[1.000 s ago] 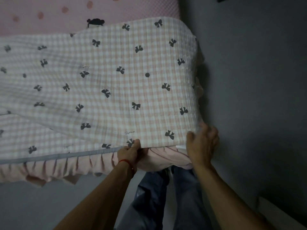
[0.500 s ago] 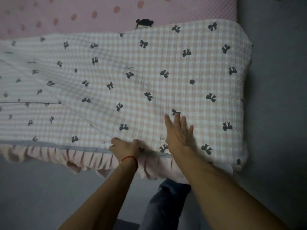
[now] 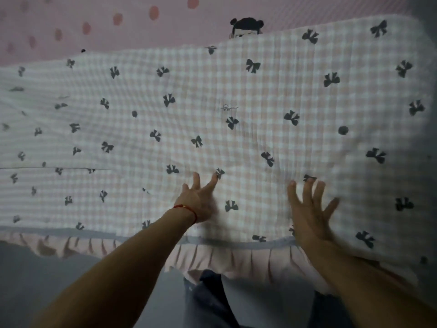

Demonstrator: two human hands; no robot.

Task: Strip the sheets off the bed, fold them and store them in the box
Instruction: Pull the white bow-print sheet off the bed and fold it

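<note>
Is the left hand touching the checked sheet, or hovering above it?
Cannot tell. In the head view the left hand lies spread over the checked sheet with straight fingers, but motion blur hides whether the palm presses the fabric.

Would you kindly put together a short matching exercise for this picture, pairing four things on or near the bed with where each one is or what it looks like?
Things:
1. checked sheet
2. frill
3. left hand
4. pink cover

Descriptions:
A. hangs pleated along the near edge
B. has a red string at the wrist
C. lies farther back, with round dots
D. printed with dark bows

Pairs: 1-D, 2-A, 3-B, 4-C
</note>
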